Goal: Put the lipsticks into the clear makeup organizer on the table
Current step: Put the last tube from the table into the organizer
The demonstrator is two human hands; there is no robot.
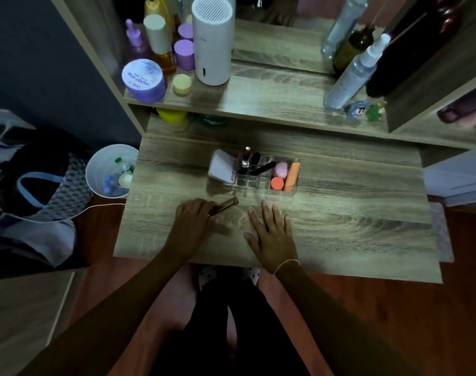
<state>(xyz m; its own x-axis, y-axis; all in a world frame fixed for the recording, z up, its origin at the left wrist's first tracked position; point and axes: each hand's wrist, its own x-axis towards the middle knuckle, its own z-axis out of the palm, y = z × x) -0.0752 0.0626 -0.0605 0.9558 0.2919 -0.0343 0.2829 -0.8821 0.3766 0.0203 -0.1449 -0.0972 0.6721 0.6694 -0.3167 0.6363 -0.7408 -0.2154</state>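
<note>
Clearly a lipstick is in hand: the left hand is closed around one lipstick, its free end angled toward the clear makeup organizer, which sits just beyond on the table. The right hand lies flat and spread on the wood, holding nothing, on the near side of the organizer. Next, I judge, the lipstick must be stood upright over an empty front cell and lowered. Count: one lipstick held; roughly three dark tubes already slotted, though dimness blurs them; one organizer.
</note>
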